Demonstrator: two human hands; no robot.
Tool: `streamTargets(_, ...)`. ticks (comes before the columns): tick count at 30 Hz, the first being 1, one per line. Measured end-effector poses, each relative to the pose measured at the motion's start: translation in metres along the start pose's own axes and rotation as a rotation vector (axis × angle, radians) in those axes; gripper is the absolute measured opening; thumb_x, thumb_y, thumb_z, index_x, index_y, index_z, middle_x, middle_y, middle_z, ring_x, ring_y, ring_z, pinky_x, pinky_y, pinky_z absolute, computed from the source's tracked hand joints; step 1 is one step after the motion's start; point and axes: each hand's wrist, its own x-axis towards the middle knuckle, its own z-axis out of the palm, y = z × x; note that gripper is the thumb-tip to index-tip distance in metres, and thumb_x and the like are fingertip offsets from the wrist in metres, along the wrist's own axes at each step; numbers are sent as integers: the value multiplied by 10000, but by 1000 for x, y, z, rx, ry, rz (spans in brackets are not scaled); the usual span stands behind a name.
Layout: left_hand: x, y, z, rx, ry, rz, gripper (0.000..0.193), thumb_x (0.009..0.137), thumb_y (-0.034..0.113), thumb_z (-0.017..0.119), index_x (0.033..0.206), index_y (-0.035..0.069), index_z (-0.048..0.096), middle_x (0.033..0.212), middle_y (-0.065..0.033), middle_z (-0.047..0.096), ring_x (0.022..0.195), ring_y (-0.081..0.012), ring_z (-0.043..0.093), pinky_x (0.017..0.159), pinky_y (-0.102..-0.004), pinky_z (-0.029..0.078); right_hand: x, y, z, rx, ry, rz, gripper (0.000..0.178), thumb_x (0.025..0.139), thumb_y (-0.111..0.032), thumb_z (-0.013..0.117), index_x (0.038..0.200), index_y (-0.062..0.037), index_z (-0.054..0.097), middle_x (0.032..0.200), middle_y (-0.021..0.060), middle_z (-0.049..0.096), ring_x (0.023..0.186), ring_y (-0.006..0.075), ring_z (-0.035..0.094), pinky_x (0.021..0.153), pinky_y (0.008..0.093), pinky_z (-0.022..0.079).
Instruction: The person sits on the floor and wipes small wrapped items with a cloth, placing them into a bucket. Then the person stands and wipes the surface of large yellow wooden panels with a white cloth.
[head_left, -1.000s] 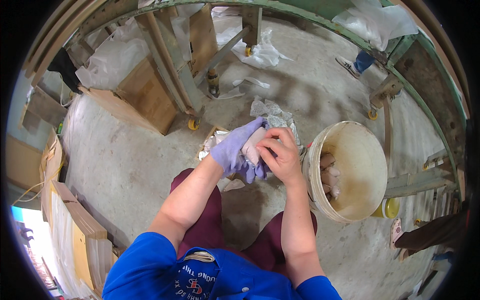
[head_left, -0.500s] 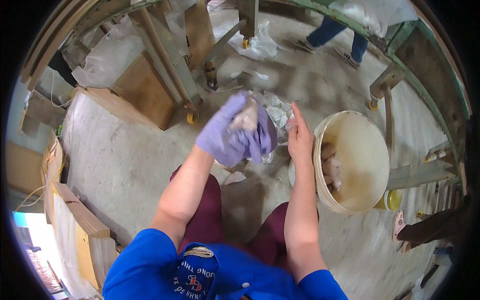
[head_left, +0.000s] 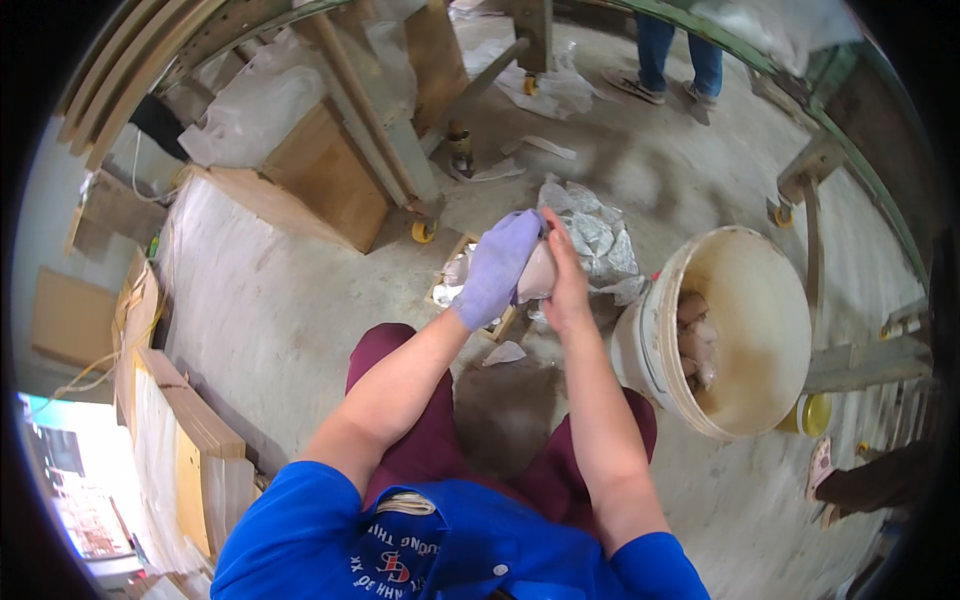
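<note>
Both my hands press a pale pinkish lump (head_left: pixel 537 274) between them, in front of my knees. My left hand (head_left: pixel 496 266), in a purple glove, wraps its left side. My bare right hand (head_left: pixel 568 278) lies along its right side with fingers together. What the lump is made of I cannot tell. Below my hands, a small wooden frame (head_left: pixel 506 322) with shiny material in it stands partly hidden. Crumpled silvery sheeting (head_left: pixel 603 238) lies just beyond my right hand. Similar brownish-pink lumps (head_left: pixel 699 345) sit inside a white bucket (head_left: pixel 640 345) to the right.
A pale scrap (head_left: pixel 505 353) lies on the floor before me. Cardboard boxes (head_left: pixel 325 180) and a metal-legged bench with yellow casters (head_left: pixel 424 232) stand at the far left. More cardboard (head_left: pixel 195 405) is stacked at left. A person's jeans-clad legs (head_left: pixel 680 55) show at the back; another person's foot (head_left: pixel 820 465) is at right.
My right hand has come in from beside the bucket and joined the left on the lump. The left glove has turned. The person at the back now stands with feet differently placed.
</note>
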Motion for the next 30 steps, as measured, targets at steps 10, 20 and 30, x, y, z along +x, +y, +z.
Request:
streamTargets(10,1,28,39,-1435,98,-519,257,902,204,529,1116,62,505,1053,-17,535,964,-148,508,845,-292,434,-7,7,-26,-812,123,-492,645,957,-449,396,1440,-42,266,1470,172,292,1371,303,244,1120,423,157)
streamTargets(20,18,51,-29,124,-58,-354,266,838,320,551,930,72,568,780,-138,585,720,-332,571,613,-389,458,8,-8,-32,-123,362,92,629,965,-547,291,1400,-98,353,1412,127,399,1268,284,430,1043,405,353)
streamTargets(30,11,-4,-13,-2079,19,-880,260,895,322,517,896,75,600,825,-88,615,795,-206,591,695,-320,514,16,9,-35,229,37,320,536,981,-435,305,1325,-45,438,1299,94,526,1175,256,522,992,402,431)
